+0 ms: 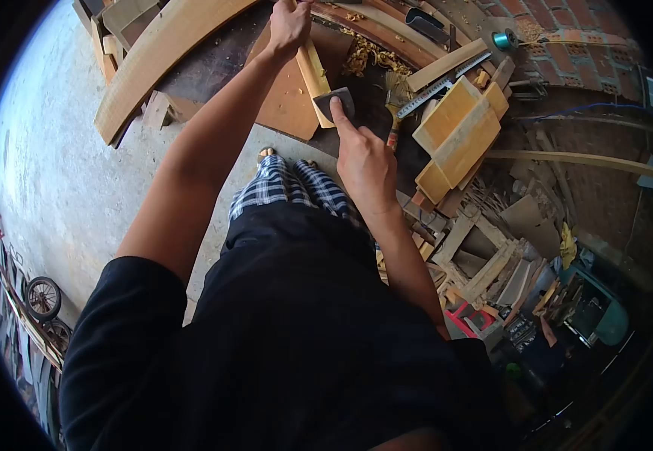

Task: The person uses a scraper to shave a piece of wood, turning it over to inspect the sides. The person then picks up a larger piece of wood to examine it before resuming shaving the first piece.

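Observation:
My left hand [289,28] is at the top edge of the view, its fingers closed at the far end of a pale wooden strip [313,69]. The fingertips are partly cut off by the frame. My right hand [368,167] has its index finger stretched over a dark grey flat piece [346,98], which lies across the strip's near end. The other fingers are curled in, and the thumb is hidden. Under the strip lies a brown board [280,105] on the dark workbench.
Curly wood shavings [368,56], a brush [394,113], a metal ruler [425,98] and a teal spool [504,40] sit to the right. Stacked wood blocks [462,135] stand nearby. A large curved plank [165,56] is at upper left; scrap wood [484,248] piles at lower right.

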Available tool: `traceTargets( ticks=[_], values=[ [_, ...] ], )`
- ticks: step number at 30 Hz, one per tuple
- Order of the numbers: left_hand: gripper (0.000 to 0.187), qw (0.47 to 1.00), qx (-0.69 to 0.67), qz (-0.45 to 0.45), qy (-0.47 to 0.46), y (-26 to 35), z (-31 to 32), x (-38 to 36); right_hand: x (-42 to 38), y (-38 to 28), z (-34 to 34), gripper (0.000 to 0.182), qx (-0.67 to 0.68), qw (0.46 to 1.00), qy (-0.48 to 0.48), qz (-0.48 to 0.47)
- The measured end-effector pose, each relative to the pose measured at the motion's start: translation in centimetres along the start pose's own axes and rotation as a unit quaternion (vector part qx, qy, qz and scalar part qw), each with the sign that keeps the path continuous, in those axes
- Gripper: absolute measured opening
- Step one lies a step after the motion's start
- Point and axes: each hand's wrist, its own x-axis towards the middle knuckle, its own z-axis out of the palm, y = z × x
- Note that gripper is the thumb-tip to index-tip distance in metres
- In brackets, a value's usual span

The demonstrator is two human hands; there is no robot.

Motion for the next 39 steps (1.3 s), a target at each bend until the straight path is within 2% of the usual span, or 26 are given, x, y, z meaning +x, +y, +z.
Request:
traceTargets(
  ticks=[2,3,6,10,11,14,17,18,23,24,29,32,35,37,39],
  values=[
    [0.012,0.994,-0.079,0.072,-0.01,-0.6,-1.8,2.1,0.8,-0.7,0.8,0.058,0.031,0.999,0.019,-0.016],
    [0.012,0.99,-0.127,0.054,-0.01,-1.4,2.2,0.4,0.0,1.4,-1.1,0.058,-0.016,1.0,0.005,-0.004],
    [0.01,0.997,-0.068,0.023,-0.009,-0.5,0.5,0.4,3.2,0.1,0.3,0.059,-0.008,0.999,0.037,-0.019],
    [0.01,0.995,-0.071,0.066,0.013,-0.8,0.8,0.0,0.2,0.3,-0.3,0.057,0.008,0.999,0.019,-0.028],
    [0.01,0.997,-0.068,0.038,0.004,-0.7,0.7,0.0,0.8,0.4,0.0,0.057,0.008,0.999,0.018,-0.034],
    [0.01,0.996,-0.073,0.038,0.015,0.2,0.7,-0.3,3.4,0.1,0.2,0.056,-0.008,0.999,0.038,-0.033],
    [0.01,0.996,-0.055,0.052,0.04,2.8,1.1,-2.2,2.1,0.1,0.1,0.062,-0.012,0.999,0.036,-0.029],
    [0.009,0.997,-0.061,0.024,0.028,3.0,1.1,-2.1,1.4,0.2,-0.2,0.063,-0.02,0.999,0.018,-0.034],
    [0.012,0.997,-0.064,0.033,0.02,3.3,0.9,-2.0,1.4,0.5,0.6,0.066,-0.019,0.998,0.033,-0.039],
    [0.014,0.995,-0.085,0.059,0.009,0.2,1.1,0.0,1.4,0.6,0.8,0.065,-0.023,0.998,0.053,-0.034],
    [0.016,0.995,-0.071,0.073,0.009,0.0,1.7,0.9,0.3,1.2,1.2,0.061,-0.032,0.996,0.072,-0.039],
    [0.017,0.996,-0.079,0.049,-0.005,0.3,1.5,0.2,4.2,0.7,0.8,0.064,-0.031,0.997,0.067,-0.033],
    [0.016,0.995,-0.093,0.04,-0.003,-0.2,1.4,0.6,2.8,0.7,1.1,0.064,-0.012,0.996,0.078,-0.036],
    [0.015,0.997,-0.053,0.052,0.025,2.2,1.6,-1.0,2.3,0.9,1.2,0.06,-0.008,0.997,0.064,-0.037],
    [0.016,0.997,-0.075,0.023,0.011,3.1,1.2,-1.5,2.2,0.7,1.1,0.057,-0.008,0.997,0.058,-0.042]
  ],
)
